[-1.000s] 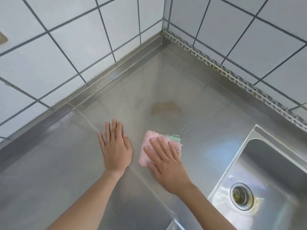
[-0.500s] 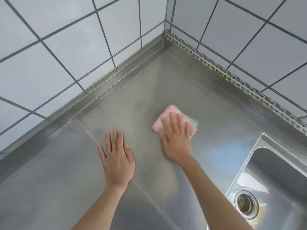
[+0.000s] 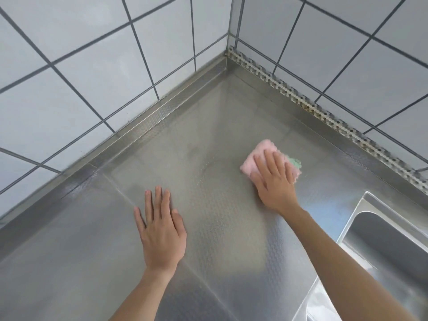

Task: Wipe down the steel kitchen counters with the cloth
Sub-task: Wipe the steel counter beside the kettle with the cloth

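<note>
White wall tiles (image 3: 76, 89) with dark grout meet at a corner behind the steel worktop (image 3: 220, 228), whose surface is embossed with a fine pattern. Toward the back right edge, the right hand (image 3: 273, 179) presses flat, fingers straight, on a folded pink and green cloth (image 3: 260, 154). Nearer the front, the left hand (image 3: 162, 230) lies palm-down with fingers extended on bare steel, holding nothing. At the worktop's right edge sits a sink basin (image 3: 382, 239).

Head view (close) down onto counter (image 3: 220, 228).
</note>
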Motion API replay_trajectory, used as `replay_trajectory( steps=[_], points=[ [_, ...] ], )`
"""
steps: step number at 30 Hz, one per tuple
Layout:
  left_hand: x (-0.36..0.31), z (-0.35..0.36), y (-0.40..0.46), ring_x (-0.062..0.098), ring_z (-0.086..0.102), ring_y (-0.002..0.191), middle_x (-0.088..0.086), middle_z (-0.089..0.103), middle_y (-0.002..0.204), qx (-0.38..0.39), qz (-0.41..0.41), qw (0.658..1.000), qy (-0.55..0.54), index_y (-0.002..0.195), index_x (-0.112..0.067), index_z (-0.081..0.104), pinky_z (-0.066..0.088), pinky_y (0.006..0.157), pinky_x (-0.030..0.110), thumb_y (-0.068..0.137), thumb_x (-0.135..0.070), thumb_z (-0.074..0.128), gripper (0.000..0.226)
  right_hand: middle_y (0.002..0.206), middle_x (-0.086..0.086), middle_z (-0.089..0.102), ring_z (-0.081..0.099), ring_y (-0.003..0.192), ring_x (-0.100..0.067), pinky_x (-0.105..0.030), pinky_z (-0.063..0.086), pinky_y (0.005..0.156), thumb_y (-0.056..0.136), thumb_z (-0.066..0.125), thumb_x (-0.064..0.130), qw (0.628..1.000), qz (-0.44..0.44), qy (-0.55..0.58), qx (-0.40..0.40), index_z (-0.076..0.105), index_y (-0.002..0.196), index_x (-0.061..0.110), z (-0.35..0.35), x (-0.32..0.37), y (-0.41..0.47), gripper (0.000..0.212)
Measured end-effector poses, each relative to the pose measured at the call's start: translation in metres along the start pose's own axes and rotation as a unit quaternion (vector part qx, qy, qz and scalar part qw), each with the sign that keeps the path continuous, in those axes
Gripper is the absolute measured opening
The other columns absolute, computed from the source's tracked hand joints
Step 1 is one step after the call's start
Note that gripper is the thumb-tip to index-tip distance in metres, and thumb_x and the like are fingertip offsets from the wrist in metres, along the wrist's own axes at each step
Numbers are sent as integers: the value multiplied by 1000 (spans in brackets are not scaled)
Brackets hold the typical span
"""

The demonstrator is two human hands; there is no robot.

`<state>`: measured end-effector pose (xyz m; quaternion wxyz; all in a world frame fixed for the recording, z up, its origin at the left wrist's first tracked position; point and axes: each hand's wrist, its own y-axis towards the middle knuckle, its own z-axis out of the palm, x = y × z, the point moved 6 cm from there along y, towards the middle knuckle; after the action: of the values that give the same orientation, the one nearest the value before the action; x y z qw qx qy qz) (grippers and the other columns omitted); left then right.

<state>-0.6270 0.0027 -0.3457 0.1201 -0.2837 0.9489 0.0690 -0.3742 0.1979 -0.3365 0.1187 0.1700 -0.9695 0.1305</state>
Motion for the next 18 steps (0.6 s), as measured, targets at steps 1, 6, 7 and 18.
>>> replay_trajectory(
  steps=[1, 6, 7, 18],
  points=[
    [0, 0, 0, 22, 14, 162, 4, 29, 171, 1, 0, 1000, 2, 158, -16, 40, 13, 130, 56, 107, -29, 29, 54, 173, 1, -5, -12, 159, -24, -49, -9, 127, 107, 15, 54, 999, 35, 12, -1, 12, 163, 36, 0, 10, 21, 59],
    [-1, 0, 1, 22, 15, 162, 2, 28, 171, 5, -4, 1000, 12, 158, -16, 39, 14, 129, 56, 106, -30, 27, 55, 173, -1, -3, -11, 159, -28, -52, -9, 126, 110, 28, 43, 999, -21, 29, 6, 17, 163, 33, 19, 114, 58, 55],
    [0, 1, 1, 22, 15, 162, 3, 28, 171, 6, -5, 1000, 13, 158, -16, 39, 14, 129, 56, 106, -30, 27, 55, 173, -2, -2, -10, 159, -28, -52, -8, 127, 110, 30, 42, 998, -64, 19, 9, 18, 163, 31, 26, 132, 48, 55],
    [-1, 0, 0, 24, 18, 161, 4, 31, 170, 2, -6, 1000, 6, 156, -14, 43, 16, 129, 57, 106, -28, 30, 54, 173, 4, 6, 1, 160, -20, -43, -2, 129, 109, 27, 52, 946, -299, -106, 67, 17, 163, 34, 18, 23, -51, 57]
  ],
)
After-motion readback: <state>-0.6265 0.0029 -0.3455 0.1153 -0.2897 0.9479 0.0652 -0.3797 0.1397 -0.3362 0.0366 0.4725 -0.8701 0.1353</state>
